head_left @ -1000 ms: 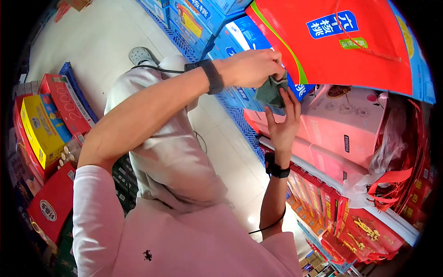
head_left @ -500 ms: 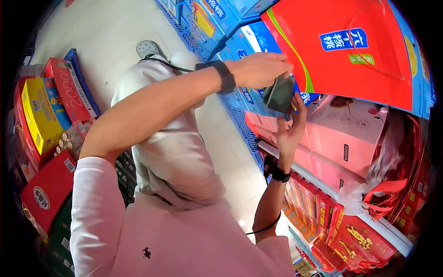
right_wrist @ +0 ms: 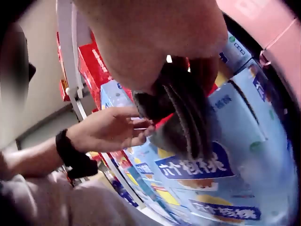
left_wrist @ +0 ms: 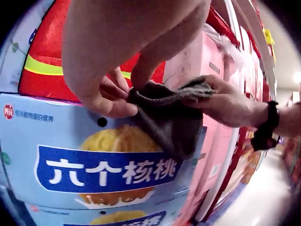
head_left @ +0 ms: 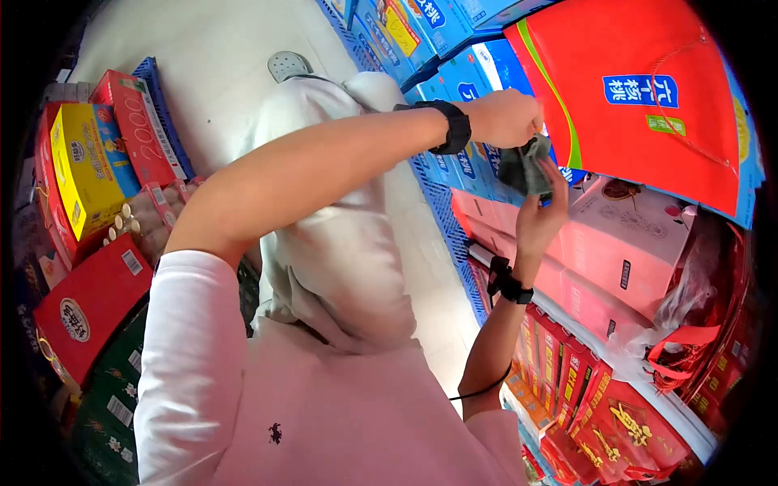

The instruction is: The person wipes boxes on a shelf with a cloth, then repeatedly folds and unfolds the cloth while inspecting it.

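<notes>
A folded dark grey-green cloth [left_wrist: 167, 120] is held between both hands in front of light-blue drink cartons [left_wrist: 103, 155]. My left hand [head_left: 498, 117] comes from above and pinches one upper corner of the cloth with thumb and fingertips. From the other side, my right hand [head_left: 541, 223] grips the cloth's opposite edge, its fingers bent behind the layers. In the right wrist view the cloth [right_wrist: 181, 117] hangs in folds below the right hand [right_wrist: 164, 42], with the left hand's fingertips [right_wrist: 145, 132] at its near side.
A large red gift bag [head_left: 624, 97] lies over the blue cartons. Pink boxes [head_left: 624, 235] and red gift packs [head_left: 632, 429] fill the shelf to the right. At left stand a yellow box [head_left: 85, 166] and red cartons [head_left: 93, 320]. Pale floor tiles [head_left: 219, 57] run between the displays.
Both hands and the cloth have shifted right in the head view. The right hand's fingers, spread against the cloth a second ago, now close on its edge. The left hand keeps its hold.
</notes>
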The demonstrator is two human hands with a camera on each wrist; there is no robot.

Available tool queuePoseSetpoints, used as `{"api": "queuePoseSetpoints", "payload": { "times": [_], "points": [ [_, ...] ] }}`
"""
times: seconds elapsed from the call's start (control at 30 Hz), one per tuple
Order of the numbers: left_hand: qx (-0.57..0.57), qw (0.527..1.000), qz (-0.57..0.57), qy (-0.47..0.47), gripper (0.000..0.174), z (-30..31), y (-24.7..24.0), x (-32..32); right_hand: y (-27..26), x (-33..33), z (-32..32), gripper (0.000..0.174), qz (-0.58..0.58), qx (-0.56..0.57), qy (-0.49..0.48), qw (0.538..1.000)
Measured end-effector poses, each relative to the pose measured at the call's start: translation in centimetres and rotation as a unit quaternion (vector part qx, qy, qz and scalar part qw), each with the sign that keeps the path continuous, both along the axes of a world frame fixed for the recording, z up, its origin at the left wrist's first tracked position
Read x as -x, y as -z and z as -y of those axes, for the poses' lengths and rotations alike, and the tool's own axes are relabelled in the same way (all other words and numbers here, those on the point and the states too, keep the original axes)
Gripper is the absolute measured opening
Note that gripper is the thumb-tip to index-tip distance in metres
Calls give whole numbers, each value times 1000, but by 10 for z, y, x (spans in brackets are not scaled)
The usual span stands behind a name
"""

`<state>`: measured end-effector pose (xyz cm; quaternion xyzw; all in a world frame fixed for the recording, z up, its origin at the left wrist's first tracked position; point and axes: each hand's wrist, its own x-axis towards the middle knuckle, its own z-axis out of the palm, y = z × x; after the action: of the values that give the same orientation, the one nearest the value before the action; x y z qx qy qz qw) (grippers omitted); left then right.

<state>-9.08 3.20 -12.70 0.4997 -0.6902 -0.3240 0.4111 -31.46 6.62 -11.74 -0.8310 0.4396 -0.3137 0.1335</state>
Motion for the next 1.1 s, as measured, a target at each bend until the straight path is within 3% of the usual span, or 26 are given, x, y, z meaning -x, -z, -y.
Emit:
{"api": "queuePoseSetpoints", "payload": {
  "times": [0.07, 0.13, 0.23, 0.3, 0.37, 0.43, 0.47, 0.5, 0.57, 0.63, 0.67, 0.7, 0.77, 0.8, 0.9, 1.07, 1.1],
  "points": [
    [-30, 997, -63, -12, 22, 0, -5, 1, -4, 7, -6, 27, 117, -164, 125, 972],
    [-53, 988, -144, -16, 23, -15, -30, 3, -23, 6, -17, 24, 226, -190, 115, 949],
    [-90, 972, -215, -18, 41, -53, -78, -3, -56, 1, -42, 27, 462, -246, 139, 841],
    [-98, 977, -188, -26, 46, -89, -110, -12, -74, 11, -66, 39, 423, -211, 191, 860],
    [-67, 970, -229, -48, 45, -125, -125, -7, -118, -6, -91, 44, 563, -302, 161, 753],
    [-25, 976, -217, -26, 38, -159, -131, 3, -133, 1, -109, 48, 558, -331, 156, 745],
    [-57, 972, -230, -11, 37, -181, -140, 15, -139, 13, -124, 48, 548, -358, 142, 742],
    [-90, 967, -238, 2, 38, -198, -147, 23, -142, 20, -134, 48, 541, -387, 126, 736],
    [-50, 963, -264, 20, 43, -208, -142, 34, -149, 29, -146, 48, 539, -391, 132, 734],
    [-46, 959, -277, 48, 43, -201, -139, 35, -157, 35, -154, 48, 558, -385, 155, 718],
    [-105, 948, -292, 67, 43, -192, -140, 32, -156, 42, -155, 46, 585, -389, 146, 697],
    [-67, 964, -253, 45, 39, -178, -125, 39, -150, 54, -153, 46, 591, -383, 131, 697],
    [-93, 970, -179, 134, 34, -128, -120, 19, -138, 79, -154, 46, 604, -373, 104, 697],
    [-104, 969, -150, 166, 34, -101, -117, 8, -136, 83, -154, 50, 600, -340, 160, 706],
    [-44, 989, -138, 36, 39, -60, -146, -44, -136, 91, -158, 51, 635, -368, 113, 670],
    [58, 976, -135, -159, 37, -104, -175, -136, -98, 119, -154, 53, 631, -370, 48, 680],
    [74, 969, -129, -199, 37, -123, -178, -154, -93, 111, -153, 51, 623, -374, 72, 683]
  ]
}}
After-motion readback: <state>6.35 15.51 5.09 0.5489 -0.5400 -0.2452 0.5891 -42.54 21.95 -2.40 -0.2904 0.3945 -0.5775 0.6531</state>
